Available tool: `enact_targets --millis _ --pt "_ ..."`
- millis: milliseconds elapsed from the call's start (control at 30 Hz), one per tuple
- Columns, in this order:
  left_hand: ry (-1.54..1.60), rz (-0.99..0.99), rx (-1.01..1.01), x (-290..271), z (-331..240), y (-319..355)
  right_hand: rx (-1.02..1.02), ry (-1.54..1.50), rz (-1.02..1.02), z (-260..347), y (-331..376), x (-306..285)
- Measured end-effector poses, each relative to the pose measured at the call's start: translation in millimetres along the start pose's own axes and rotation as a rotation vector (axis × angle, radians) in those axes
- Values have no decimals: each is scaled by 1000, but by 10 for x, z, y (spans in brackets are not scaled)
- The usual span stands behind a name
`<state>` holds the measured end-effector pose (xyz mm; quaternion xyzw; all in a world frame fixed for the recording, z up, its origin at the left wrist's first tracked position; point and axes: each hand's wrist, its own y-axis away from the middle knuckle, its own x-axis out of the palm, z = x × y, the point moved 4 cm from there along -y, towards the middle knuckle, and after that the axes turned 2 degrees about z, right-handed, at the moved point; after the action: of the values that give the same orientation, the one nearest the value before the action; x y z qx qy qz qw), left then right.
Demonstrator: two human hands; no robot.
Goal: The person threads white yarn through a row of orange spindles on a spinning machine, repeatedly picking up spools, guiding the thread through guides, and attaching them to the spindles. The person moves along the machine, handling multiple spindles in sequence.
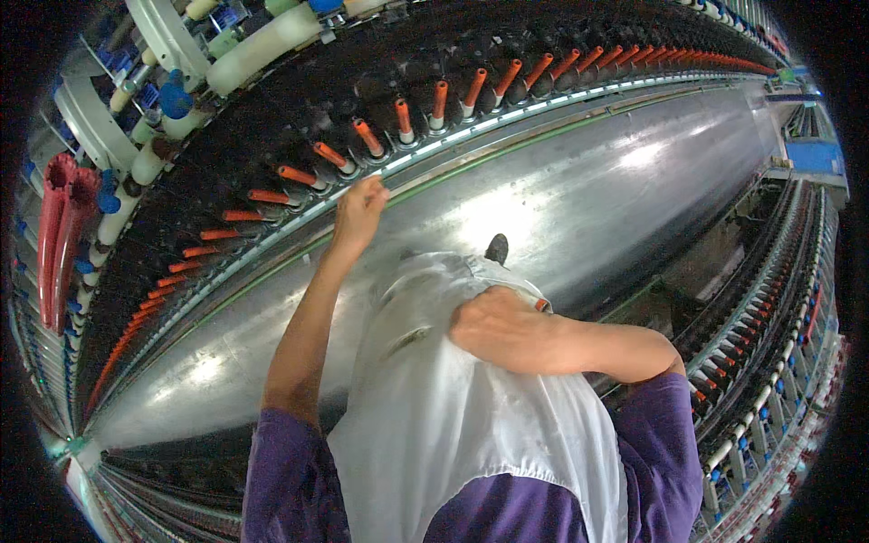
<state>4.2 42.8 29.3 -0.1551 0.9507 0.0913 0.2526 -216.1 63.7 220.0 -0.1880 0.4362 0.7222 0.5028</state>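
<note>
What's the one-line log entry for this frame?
left hand: at rail by orange bobbins | right hand: on white apron

The person wears a purple short-sleeved top; the sleeves (282,471) end above the elbows, at lower left and lower right of the frame, leaving both forearms bare. A white apron (453,425) of smooth, slightly glossy cloth covers the front, creased and bulging at centre. A dark shoe (497,247) tip shows above it.
</note>
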Motion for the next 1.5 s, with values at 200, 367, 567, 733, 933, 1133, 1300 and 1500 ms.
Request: enact_targets --millis 200,367,567,733,933,1133,1300,1500 --pt "195 -440 135 146 -166 -413 46 87 -154 -169 424 43" --pt "83 -508 -4 256 39 -793 128 149 -106 -317 660 80" --pt "28 -582 49 328 423 -1061 -80 113 -542 -582 1255 69" --pt "-109 -627 28 340 475 -1027 640 -78 -433 -1620 1673 891" --pt "20 -575 12 331 346 -1002 512 -46 -317 -1944 1667 1718" --pt "140 -559 51 511 254 -562 571 206 -458 -1869 1501 1517" --pt "237 -613 72 341 90 -560 424 82 -342 -1849 1324 1418" --pt "83 -728 -16 309 -41 -639 320 55 -320 -1771 1586 1369"
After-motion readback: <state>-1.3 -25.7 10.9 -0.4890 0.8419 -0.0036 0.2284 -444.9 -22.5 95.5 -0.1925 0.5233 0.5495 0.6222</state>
